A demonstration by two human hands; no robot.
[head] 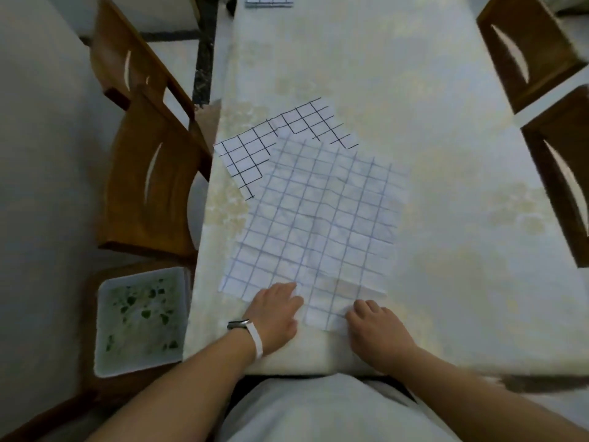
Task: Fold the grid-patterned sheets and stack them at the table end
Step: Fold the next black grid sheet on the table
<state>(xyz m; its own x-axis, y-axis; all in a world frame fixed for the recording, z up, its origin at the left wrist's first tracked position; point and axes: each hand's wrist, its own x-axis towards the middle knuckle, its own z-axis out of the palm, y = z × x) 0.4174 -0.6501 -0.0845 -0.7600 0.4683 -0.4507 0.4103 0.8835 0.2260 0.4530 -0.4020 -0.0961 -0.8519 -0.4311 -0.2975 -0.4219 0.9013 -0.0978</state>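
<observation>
Blue-grid sheet point(318, 218) lies unfolded at the near end of the desk point(446, 154), overlapping an unfolded black-grid sheet point(245, 154); a folded stack point(269, 0) sits at the far end. Left hand point(274, 314) rests flat-fingered on the blue-grid sheet's near edge. Right hand point(376, 327) curls at that edge, grip unclear. Likely two sheets left.

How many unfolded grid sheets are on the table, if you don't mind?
2: a blue-grid sheet under the left hand and right hand; a black-grid sheet partly beneath its far left corner. Others may be hidden underneath.
</observation>
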